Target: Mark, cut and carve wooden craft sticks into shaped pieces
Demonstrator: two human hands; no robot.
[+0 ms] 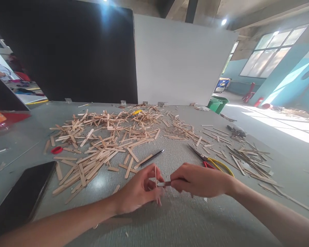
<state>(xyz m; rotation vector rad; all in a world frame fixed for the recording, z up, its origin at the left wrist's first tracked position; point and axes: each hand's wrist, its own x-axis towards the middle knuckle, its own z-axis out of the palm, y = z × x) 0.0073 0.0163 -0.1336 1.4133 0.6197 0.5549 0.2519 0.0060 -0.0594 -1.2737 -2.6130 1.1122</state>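
Note:
My left hand (141, 188) is closed with its fingertips around a thin wooden craft stick (156, 175), held upright and seen edge-on. My right hand (195, 180) is closed on a small knife (164, 184) with a light metal blade and a dark reddish handle, mostly hidden in the fist. The blade points left and meets the stick or lies very close to it; which one is hard to tell. Just beyond my hands lie a dark pen (153, 157) and scissors (211, 161) with red and yellow handles.
Loose craft sticks (100, 154) are heaped across the grey table (175, 223). Thin split strips (247, 161) lie on the right. A black phone-like slab (23, 195) and a red ring (57, 150) are on the left. Black and white panels (182, 61) stand behind.

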